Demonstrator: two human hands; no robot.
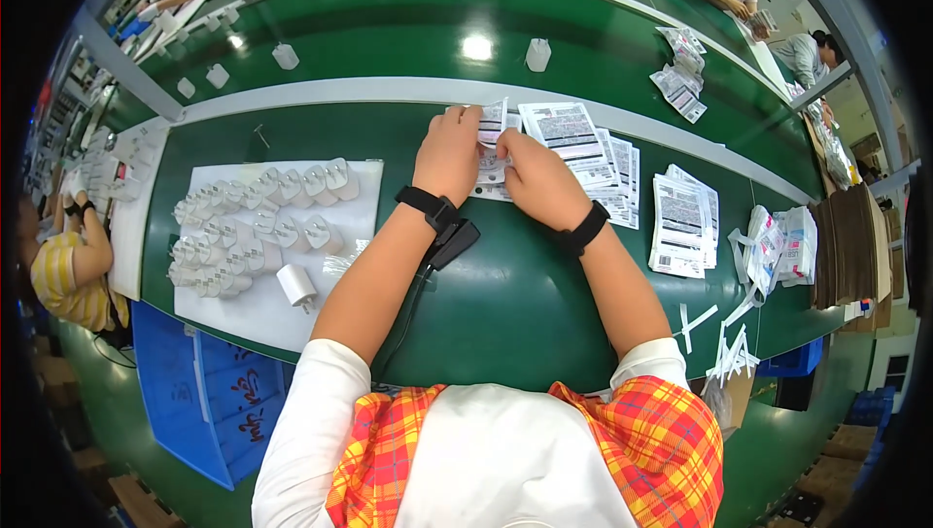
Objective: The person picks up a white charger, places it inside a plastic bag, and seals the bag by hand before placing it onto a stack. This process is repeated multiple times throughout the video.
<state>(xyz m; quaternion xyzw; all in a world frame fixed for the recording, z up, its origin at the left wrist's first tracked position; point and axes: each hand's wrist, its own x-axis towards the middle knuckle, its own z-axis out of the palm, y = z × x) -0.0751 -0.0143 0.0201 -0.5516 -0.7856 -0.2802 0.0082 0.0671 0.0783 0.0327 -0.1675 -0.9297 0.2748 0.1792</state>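
Observation:
At the far side of the green table, both my hands are at a small printed plastic pouch [494, 123]. My left hand [451, 153] is closed on its left side, the fingers curled over it. From the right, my right hand [540, 176] pinches the pouch's edge; its fingertips are partly hidden. What the pouch contains, if anything, does not show. Under and beside my hands lies a spread pile of flat printed pouches [568, 139]. A second stack of printed pouches [679, 227] rests farther right.
Left of my arm, several white plug chargers [316, 186] stand on a white sheet [362, 207], with one charger [296, 285] lying nearer me. Filled white bags [797, 244] and paper strips [734, 353] lie right. Beyond, a green conveyor [389, 37] carries chargers. Co-workers sit around.

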